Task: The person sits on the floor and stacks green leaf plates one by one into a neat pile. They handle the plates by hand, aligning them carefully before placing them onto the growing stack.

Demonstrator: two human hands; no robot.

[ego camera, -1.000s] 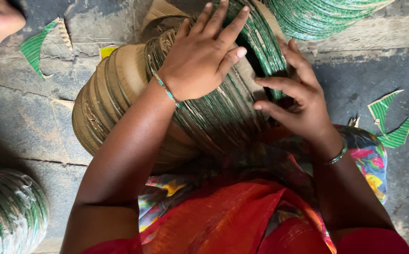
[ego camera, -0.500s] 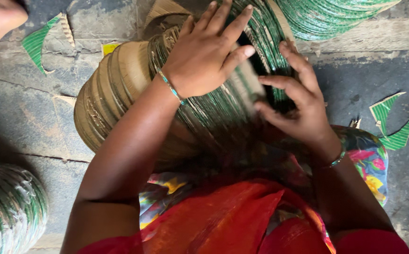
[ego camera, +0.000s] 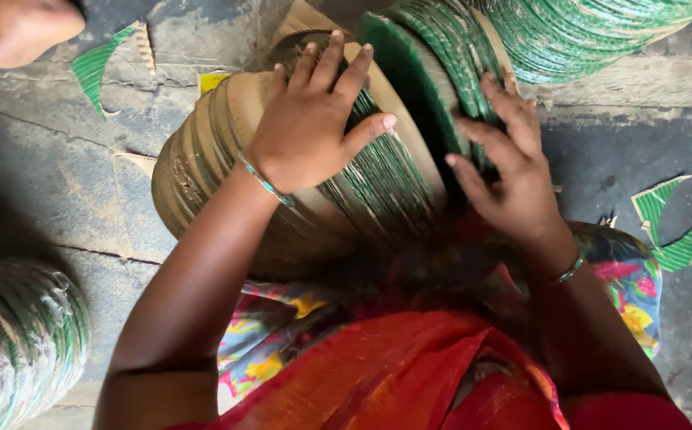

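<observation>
Your left hand [ego camera: 310, 131] lies flat and wide on a big stack of round paper plates [ego camera: 226, 151], brown and green, in the middle of the frame on the floor [ego camera: 51, 199]. Your right hand [ego camera: 505, 171], fingers spread, splits off a green bunch [ego camera: 433, 72] at the upper middle. You seem to be parting the stack; next needs a steady pull.

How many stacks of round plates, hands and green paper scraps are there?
Stacks of plates: 3 (one under the hands, one top right, one wrapped, bottom left)
Hands: 2 (left hand, right hand)
Green scraps: 2 ()
Total: 7
</observation>
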